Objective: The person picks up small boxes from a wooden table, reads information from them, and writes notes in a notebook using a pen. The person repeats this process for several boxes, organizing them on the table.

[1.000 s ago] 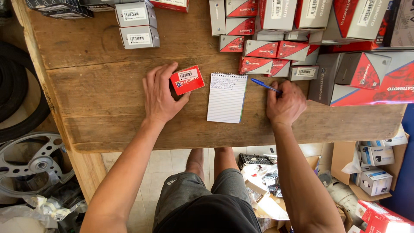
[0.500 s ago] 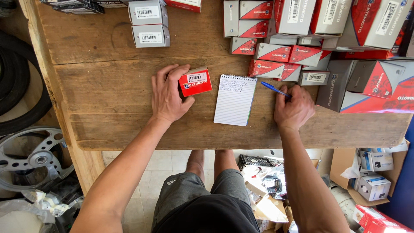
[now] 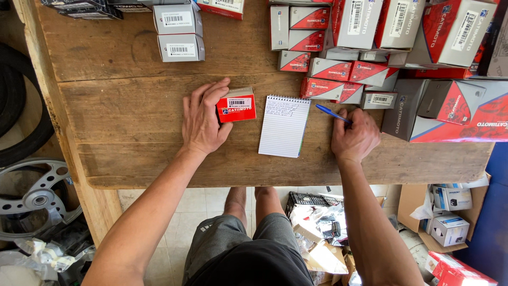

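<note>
Left hand: your left hand [image 3: 202, 121] lies flat on the worn wooden plank table [image 3: 121, 122]; its fingers and thumb grasp the left end of the small red cardboard box with a white label [image 3: 236, 106]; the box rests on the table, just left of the notepad.
Right hand: your right hand [image 3: 355, 139] is curled around the blue ballpoint pen [image 3: 331, 113], knuckles down on the table; the pen tip points up and left, near the notepad's top right corner but off the paper.
Notepad: the white lined spiral-bound notepad [image 3: 284, 126] lies flat between your two hands; a few handwritten lines sit at its top, the rest of the page is blank.
Boxes, far edge: a cluster of red and grey cardboard boxes [image 3: 338, 47] is stacked just beyond the notepad and pen; all closed, contents not visible; the nearest ones sit close to the pen.
Boxes, right: large dark grey and red cartons [image 3: 450, 108] stand right of your right hand, near but apart from it.
Boxes, upper left: two grey labelled boxes [image 3: 179, 33] are stacked, well apart from your left hand.
Floor, right: an open brown cardboard carton [image 3: 418, 204] holds small white boxes [image 3: 448, 228].
Floor, left: a metal spoked wheel [image 3: 32, 198] and a black rubber tyre [image 3: 21, 114] lie beside the table.
</note>
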